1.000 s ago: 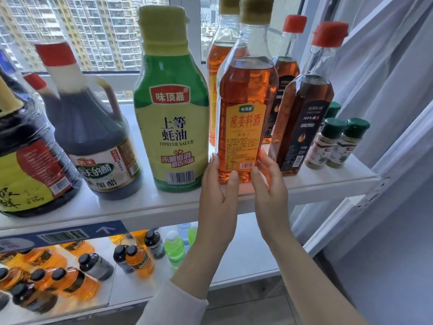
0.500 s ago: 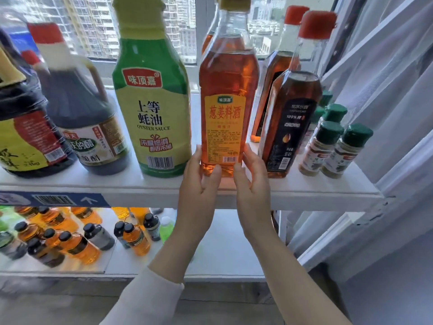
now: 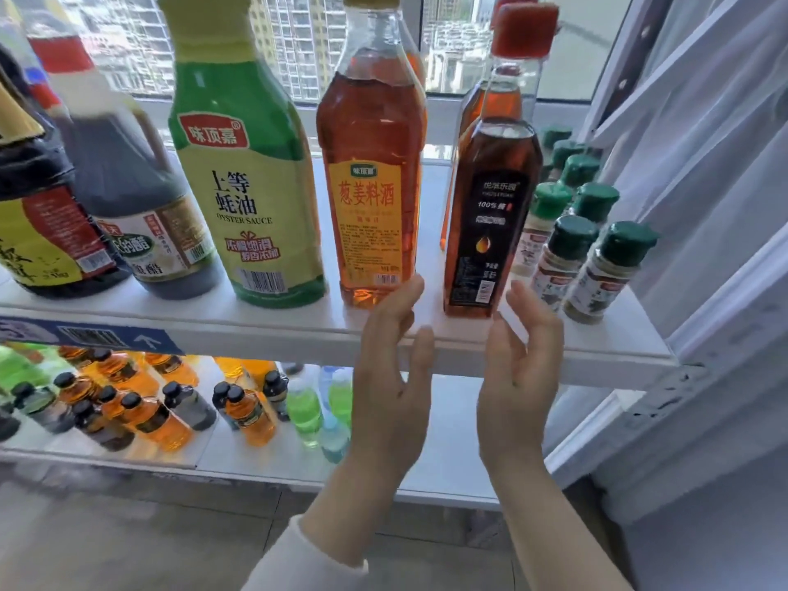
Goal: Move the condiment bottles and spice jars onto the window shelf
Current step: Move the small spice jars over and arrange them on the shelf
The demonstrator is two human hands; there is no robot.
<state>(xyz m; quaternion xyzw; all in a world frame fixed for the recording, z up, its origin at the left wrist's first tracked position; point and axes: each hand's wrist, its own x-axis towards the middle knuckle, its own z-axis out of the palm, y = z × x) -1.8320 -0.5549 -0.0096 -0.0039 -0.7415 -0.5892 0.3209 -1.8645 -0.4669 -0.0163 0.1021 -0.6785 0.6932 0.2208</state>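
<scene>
Along the window shelf (image 3: pixel 597 347) we read one row with the labels facing out, which we take as deliberate fronting. At far left is a big dark soy sauce jug (image 3: pixel 38 232), then a handled vinegar jug (image 3: pixel 140 215), a green oyster sauce bottle (image 3: pixel 247 198) and an amber cooking wine bottle (image 3: pixel 371 185), all upright near the front edge.

The left hand (image 3: pixel 392 377) rises from a white sleeve, fingers straight and released. Its fingertips reach the wine bottle's lower right corner, touching or nearly so; we cannot tell which.

Next comes a dark oil bottle (image 3: pixel 490 215) with a red cap, upright and apart from the wine bottle. The right hand (image 3: pixel 520 377) stands palm inward just beside that bottle's base, fingers loosely bent, grasping nothing. The palms face each other below the oil bottle, so we judge they are framing it for a nudge or a lift.

Farthest right, green-capped spice jars (image 3: pixel 567 258) cluster in rows by the curtain (image 3: pixel 703 164). Below, a lower shelf (image 3: pixel 452 445) carries small drink bottles (image 3: pixel 149 411).
</scene>
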